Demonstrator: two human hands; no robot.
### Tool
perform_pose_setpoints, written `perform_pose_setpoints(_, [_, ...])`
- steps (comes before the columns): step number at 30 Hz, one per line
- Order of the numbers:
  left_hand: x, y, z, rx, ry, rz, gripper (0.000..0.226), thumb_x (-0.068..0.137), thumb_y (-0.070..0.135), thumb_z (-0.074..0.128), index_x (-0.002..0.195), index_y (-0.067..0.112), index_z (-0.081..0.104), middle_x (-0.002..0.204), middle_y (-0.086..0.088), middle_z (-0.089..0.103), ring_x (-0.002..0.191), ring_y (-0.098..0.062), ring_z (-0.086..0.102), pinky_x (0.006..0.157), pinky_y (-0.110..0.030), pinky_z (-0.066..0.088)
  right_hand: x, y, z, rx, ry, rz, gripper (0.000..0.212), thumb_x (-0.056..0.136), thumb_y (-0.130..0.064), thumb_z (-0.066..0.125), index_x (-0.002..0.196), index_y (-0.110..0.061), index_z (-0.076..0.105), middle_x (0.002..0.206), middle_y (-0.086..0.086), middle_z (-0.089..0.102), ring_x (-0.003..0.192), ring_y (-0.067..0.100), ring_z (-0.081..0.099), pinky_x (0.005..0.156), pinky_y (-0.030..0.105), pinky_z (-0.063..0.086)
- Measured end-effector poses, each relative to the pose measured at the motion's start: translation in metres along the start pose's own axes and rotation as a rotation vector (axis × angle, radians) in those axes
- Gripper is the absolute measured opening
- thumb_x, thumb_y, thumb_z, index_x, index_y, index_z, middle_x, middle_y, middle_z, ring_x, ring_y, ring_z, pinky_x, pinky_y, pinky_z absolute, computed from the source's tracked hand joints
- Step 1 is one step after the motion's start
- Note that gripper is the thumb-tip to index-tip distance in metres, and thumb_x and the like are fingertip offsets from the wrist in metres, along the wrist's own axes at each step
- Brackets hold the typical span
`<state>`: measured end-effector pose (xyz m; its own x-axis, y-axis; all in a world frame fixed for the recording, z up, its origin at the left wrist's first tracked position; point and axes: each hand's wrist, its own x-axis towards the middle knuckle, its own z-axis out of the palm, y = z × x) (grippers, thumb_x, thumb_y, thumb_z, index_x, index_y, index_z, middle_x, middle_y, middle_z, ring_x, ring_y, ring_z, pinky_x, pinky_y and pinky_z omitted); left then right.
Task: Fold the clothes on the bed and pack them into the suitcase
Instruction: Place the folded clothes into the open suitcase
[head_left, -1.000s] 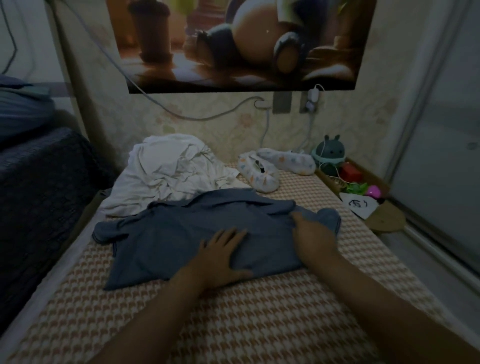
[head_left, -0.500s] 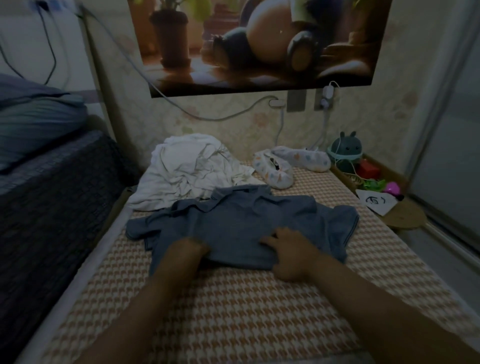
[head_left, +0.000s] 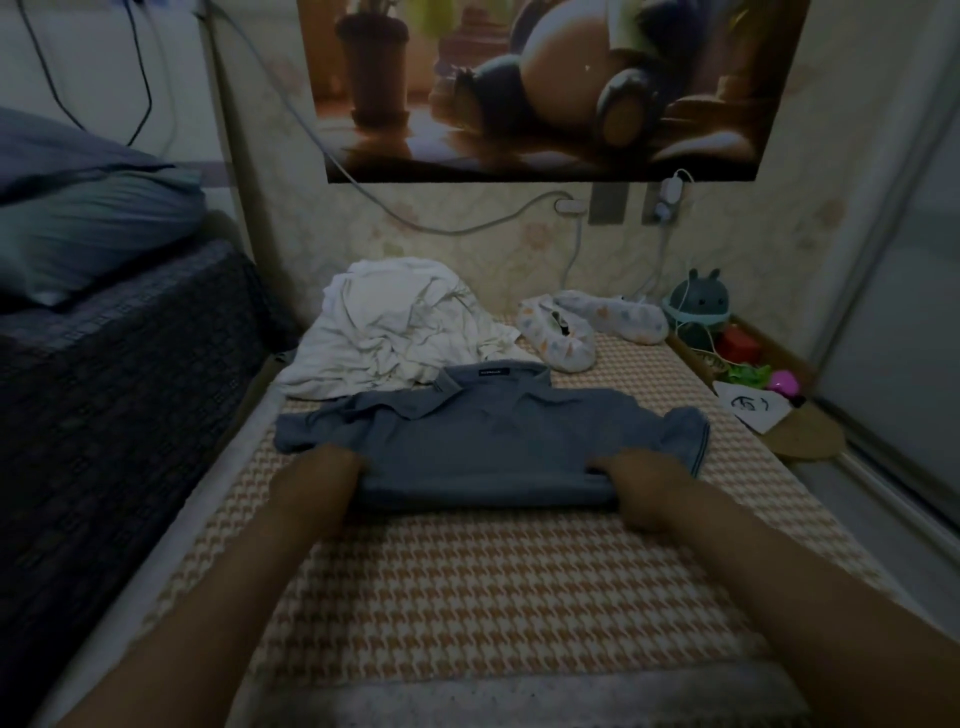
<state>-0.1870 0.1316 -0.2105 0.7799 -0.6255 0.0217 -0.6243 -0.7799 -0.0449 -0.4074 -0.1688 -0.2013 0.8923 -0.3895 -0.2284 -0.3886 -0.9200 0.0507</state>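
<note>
Polo shirt (head_left: 493, 441), blue, hem folded over, collar far, sleeves spread

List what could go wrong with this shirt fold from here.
The collar of the blue shirt lies against the white clothes pile; lifting might drag that pile. The left hand and right hand grip only the near folded edge, so the loose sleeve sticking out on the right could bunch or unfold.
</note>
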Motion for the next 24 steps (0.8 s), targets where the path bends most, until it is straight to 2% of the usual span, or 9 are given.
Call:
perform_pose_setpoints(2, [-0.009,-0.003,-0.012,0.031,-0.103,-0.059,0.027,0.096,0.018,0.049,0.117,0.009,0.063,0.115,-0.012,0.063,0.105,-0.030,0.060,0.083,-0.035,0.047,-0.012,0.000,-0.013,0.080,-0.148,-0.044,0.050,0.085,-0.012,0.059,0.132,-0.029,0.053,0.129,0.001,0.058,0.111,0.022,0.056,0.098,0.034,0.046])
perform_pose_setpoints(5, [-0.028,0.002,-0.029,0.184,-0.623,0.060,0.039,0.088,0.021,0.058,0.125,0.011,0.058,0.126,-0.011,0.057,0.110,-0.026,0.057,0.092,-0.033,0.048,-0.029,-0.001,-0.018,0.203,-0.419,-0.023,0.047,0.081,-0.020,0.062,0.127,-0.030,0.059,0.122,-0.006,0.058,0.105,0.019,0.057,0.094,0.033,0.050])
perform_pose_setpoints(7, [-0.027,0.007,-0.031,0.101,-0.804,0.078,0.041,0.076,0.034,0.060,0.115,0.022,0.067,0.116,-0.005,0.065,0.102,-0.022,0.062,0.092,-0.034,0.051,-0.036,0.001,-0.018,0.434,-0.543,0.043,0.036,0.080,-0.038,0.067,0.114,-0.029,0.068,0.108,-0.005,0.066,0.093,0.019,0.063,0.078,0.036,0.057])
perform_pose_setpoints(9, [-0.019,0.016,-0.033,-0.028,-0.697,0.124,0.026,0.076,0.034,0.061,0.098,0.027,0.072,0.100,0.003,0.070,0.094,-0.017,0.065,0.090,-0.034,0.053,-0.036,0.001,-0.016,0.607,-0.508,0.094,0.026,0.081,-0.046,0.067,0.085,-0.021,0.072,0.077,-0.003,0.070,0.068,0.017,0.063,0.060,0.031,0.053])
perform_pose_setpoints(11, [-0.008,0.034,-0.034,-0.158,-0.477,0.173,0.013,0.078,0.030,0.061,0.083,0.025,0.072,0.088,0.006,0.069,0.085,-0.016,0.065,0.083,-0.033,0.055,-0.022,0.008,-0.013,0.507,-0.240,0.054,0.025,0.085,-0.040,0.061,0.071,-0.019,0.068,0.069,-0.003,0.068,0.064,0.016,0.061,0.062,0.031,0.052])
perform_pose_setpoints(14, [0.010,0.066,-0.030,-0.258,-0.247,0.243,0.020,0.087,0.017,0.055,0.098,0.025,0.069,0.100,0.004,0.068,0.090,-0.019,0.064,0.084,-0.036,0.054,0.007,0.011,-0.004,0.315,0.127,-0.025,0.023,0.091,-0.030,0.051,0.093,-0.021,0.071,0.101,-0.006,0.069,0.087,0.014,0.061,0.082,0.030,0.051])
perform_pose_setpoints(16, [0.028,0.076,-0.020,-0.224,-0.185,0.241,0.030,0.091,0.011,0.053,0.116,0.025,0.061,0.115,0.002,0.062,0.098,-0.021,0.061,0.087,-0.038,0.052,0.026,0.002,-0.005,0.333,0.270,-0.072,0.025,0.096,-0.024,0.048,0.110,-0.024,0.069,0.111,-0.009,0.061,0.100,0.015,0.058,0.084,0.024,0.044])
perform_pose_setpoints(21, [0.065,0.060,-0.002,0.045,-0.240,0.145,0.041,0.092,0.018,0.058,0.132,0.018,0.046,0.138,-0.006,0.048,0.120,-0.028,0.052,0.099,-0.036,0.042,0.078,-0.039,-0.015,0.306,0.407,-0.237,0.029,0.096,-0.021,0.052,0.123,-0.026,0.062,0.125,0.000,0.054,0.109,0.021,0.056,0.087,0.038,0.049])
perform_pose_setpoints(24, [0.076,0.029,0.010,0.072,-0.065,0.126,0.050,0.089,0.014,0.060,0.134,0.015,0.038,0.135,-0.012,0.046,0.118,-0.031,0.051,0.089,-0.039,0.045,0.104,-0.068,-0.015,0.238,0.427,-0.276,0.031,0.099,-0.028,0.046,0.127,-0.025,0.059,0.124,0.003,0.057,0.107,0.024,0.058,0.083,0.040,0.050])
